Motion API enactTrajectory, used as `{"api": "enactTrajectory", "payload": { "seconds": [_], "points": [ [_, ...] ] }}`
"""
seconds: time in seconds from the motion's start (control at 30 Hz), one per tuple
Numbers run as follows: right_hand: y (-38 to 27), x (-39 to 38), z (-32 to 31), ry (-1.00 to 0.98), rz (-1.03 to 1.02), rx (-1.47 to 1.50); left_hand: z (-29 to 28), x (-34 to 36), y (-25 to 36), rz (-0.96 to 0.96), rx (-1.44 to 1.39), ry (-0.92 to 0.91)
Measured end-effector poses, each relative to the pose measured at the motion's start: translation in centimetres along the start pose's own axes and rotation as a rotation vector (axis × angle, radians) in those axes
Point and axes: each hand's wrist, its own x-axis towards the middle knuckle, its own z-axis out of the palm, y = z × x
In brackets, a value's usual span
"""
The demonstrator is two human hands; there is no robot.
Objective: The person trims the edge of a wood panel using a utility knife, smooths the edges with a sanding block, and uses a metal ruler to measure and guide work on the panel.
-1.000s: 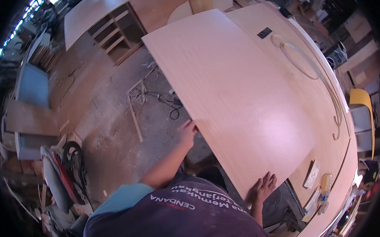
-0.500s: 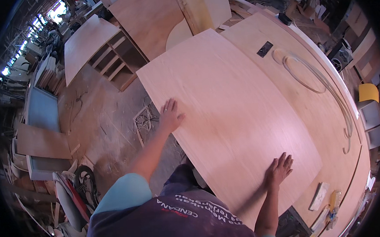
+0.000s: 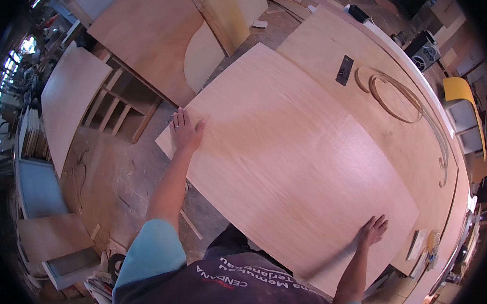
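1. Dusty grey concrete floor (image 3: 137,177) spreads to my left; to my right stands a broad, pale wooden tabletop (image 3: 321,42) carrying a flat black rectangular plate (image 3: 344,70) and a loose coil of thin brown edging strip (image 3: 419,107).
2. Large, smooth, pinkish-tan wood-grained panel (image 3: 287,149) lies partly on that tabletop, its left part reaching out over the floor; I cannot see what bears it there.
3. My hands are well apart and unclenched: left hand (image 3: 186,134) at the panel's far-left edge, right hand (image 3: 373,230) palm-down near its right end. I cannot tell how hard either presses.
4. I judge the step as steadying or squaring the panel.
5. Any further shift calls for even, two-handed guidance.
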Motion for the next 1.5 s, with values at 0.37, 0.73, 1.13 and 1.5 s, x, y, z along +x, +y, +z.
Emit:
{"api": "enactTrajectory", "payload": {
  "seconds": [0.37,0.73,1.13,1.5],
  "points": [
    [-7.7,7.1,2.8,0.077,-0.288,0.013,2.8,4.9,-7.3,0.18,-0.153,0.35],
    [-19.2,18.8,-0.3,0.291,-0.617,0.551,7.5,-15.9,-16.3,-0.345,-0.692,0.05],
    [-17.0,19.2,-1.4,0.33,-0.504,0.437,1.2,-30.3,6.6,-1.057,-1.381,-0.299],
    [-26.7,17.8,-4.9,0.16,-0.868,0.55,8.2,-28.7,14.2,-1.033,-1.28,0.219]
  ]
}}
